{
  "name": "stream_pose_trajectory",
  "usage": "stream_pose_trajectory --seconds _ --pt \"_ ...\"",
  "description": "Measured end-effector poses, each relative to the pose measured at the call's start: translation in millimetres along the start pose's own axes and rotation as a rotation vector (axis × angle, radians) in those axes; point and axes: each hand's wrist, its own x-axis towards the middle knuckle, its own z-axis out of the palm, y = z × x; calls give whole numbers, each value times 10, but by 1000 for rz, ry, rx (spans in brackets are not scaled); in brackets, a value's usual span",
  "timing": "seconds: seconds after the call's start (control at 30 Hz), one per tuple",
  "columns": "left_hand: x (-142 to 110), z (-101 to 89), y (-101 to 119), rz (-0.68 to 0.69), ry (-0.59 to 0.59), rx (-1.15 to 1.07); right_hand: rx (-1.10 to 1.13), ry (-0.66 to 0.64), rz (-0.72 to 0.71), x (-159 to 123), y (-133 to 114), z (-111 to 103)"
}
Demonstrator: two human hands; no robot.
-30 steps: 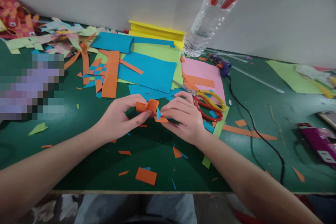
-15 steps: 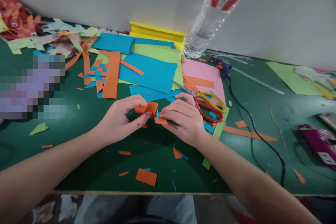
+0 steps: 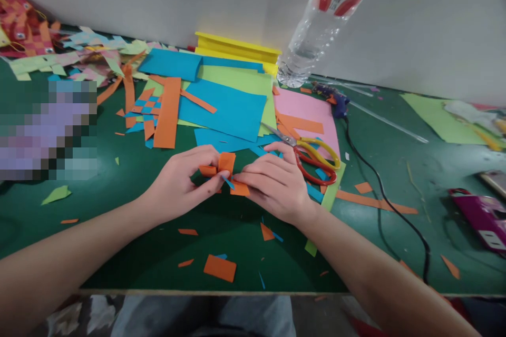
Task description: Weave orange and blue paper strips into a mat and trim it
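Note:
Between my hands, above the green table, is a small folded orange paper piece [image 3: 226, 162] with a thin blue bit [image 3: 228, 182] sticking out of it. My left hand [image 3: 188, 172] pinches its left side between thumb and forefinger. The fingers of my right hand [image 3: 276, 181] are closed on its lower right flap; the fingertips partly hide it. Just beyond my right hand lie scissors [image 3: 316, 160] with one yellow and one red handle loop, blades pointing away to the left. A woven orange and blue paper piece [image 3: 149, 108] rests farther left.
Blue sheets [image 3: 229, 110], an orange strip [image 3: 167, 113] and pink paper [image 3: 308, 105] lie behind my hands. A clear plastic bottle [image 3: 316, 31] stands at the back. A glue gun [image 3: 336, 102] trails a black cord [image 3: 379, 192]. Paper scraps [image 3: 220, 268] dot the front; a purple device [image 3: 480, 216] is right.
The orange piece has turned a little in my fingers, so its upper flap stands more upright and the blue bit points down to the right. Both hands stay in nearly the same place.

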Motion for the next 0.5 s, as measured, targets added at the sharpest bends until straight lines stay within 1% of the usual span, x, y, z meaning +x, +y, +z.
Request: stream_pose_trajectory --seconds 0.1,0.33,0.4,0.5 --pt "2 1 12 14 5 40 -4 25 38 29 -23 1" --pt "7 11 36 133 43 143 81 112 137 94 -157 -54" --pt "-2 17 29 164 60 153 73 117 93 101 -179 -82" --pt "-13 22 12 164 66 168 4 111 -31 108 -184 -112"
